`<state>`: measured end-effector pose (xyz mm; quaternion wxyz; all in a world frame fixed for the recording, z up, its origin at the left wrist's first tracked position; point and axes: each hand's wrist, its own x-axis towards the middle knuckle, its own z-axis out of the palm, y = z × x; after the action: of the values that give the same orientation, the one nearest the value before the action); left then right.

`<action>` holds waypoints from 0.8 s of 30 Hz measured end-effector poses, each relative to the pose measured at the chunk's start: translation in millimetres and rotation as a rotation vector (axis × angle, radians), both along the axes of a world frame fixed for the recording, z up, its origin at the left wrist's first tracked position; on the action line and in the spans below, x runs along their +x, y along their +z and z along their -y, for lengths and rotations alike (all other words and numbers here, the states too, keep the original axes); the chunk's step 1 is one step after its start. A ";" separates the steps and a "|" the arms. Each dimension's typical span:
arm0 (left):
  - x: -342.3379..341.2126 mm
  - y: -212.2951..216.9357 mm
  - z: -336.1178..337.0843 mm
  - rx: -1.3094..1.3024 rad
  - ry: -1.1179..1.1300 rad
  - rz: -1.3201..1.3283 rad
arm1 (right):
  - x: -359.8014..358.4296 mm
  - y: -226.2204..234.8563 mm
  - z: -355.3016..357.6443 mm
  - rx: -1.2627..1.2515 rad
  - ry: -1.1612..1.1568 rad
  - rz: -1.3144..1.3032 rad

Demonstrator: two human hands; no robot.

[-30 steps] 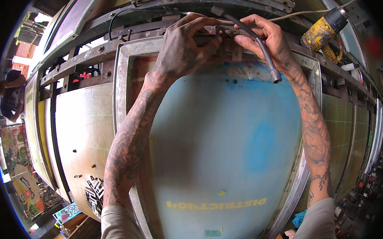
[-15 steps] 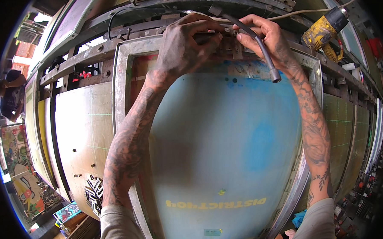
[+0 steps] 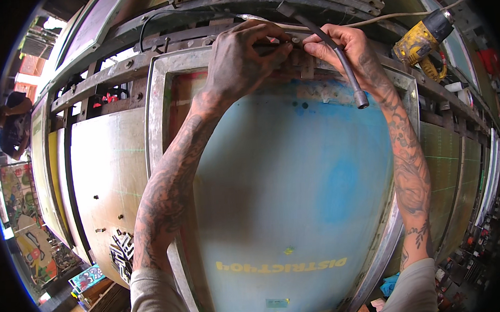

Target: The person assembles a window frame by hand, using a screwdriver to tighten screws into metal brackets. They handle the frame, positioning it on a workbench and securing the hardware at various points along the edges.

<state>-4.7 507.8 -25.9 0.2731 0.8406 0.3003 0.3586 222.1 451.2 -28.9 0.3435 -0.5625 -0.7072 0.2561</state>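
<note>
A screen printing frame [image 3: 160, 115] with a pale blue mesh [image 3: 296, 182] lies in front of me. Both hands are at its far edge, beside a bolt [image 3: 295, 39] on the metal rail. My left hand [image 3: 240, 59] is closed, thumb and forefinger pinched near the bolt; what they grip, if anything, is hidden. Just right of the bolt, my right hand [image 3: 348, 48] has its fingertips together. A dark bent socket wrench [image 3: 334, 47] lies across that hand, its socket end hanging over the mesh near the wrist. A small metal bracket [image 3: 307, 70] sits below the fingertips.
A yellow and black cordless drill [image 3: 420, 40] rests on the rail at the far right. Loose bolts and metal pieces [image 3: 122, 252] lie on a pale board [image 3: 108, 162] to the left. A cable [image 3: 389, 17] runs along the back. Another person [image 3: 15, 124] is at the far left.
My right fingertips have moved slightly left, closer to the bolt, and the wrench has shifted a little with that hand. My left hand stays nearly still.
</note>
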 end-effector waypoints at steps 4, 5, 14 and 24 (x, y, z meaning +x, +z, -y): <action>2.6 7.3 5.8 -0.103 0.037 -0.066 | -2.4 4.0 1.1 0.057 -0.066 -0.239; 3.7 7.6 8.0 -0.153 0.058 -0.075 | -1.1 -1.7 -1.0 0.090 -0.097 -0.334; 1.2 9.8 6.6 -0.222 0.023 -0.064 | 5.6 -7.1 -5.1 0.069 -0.192 -0.343; 0.8 16.6 7.5 -0.263 0.051 -0.094 | 3.5 -9.0 -6.2 0.062 -0.326 -0.305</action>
<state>-3.9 500.3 -9.3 0.3572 0.8056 0.3785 0.2832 225.7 457.4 -37.8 0.5004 -0.6134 -0.5542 0.2573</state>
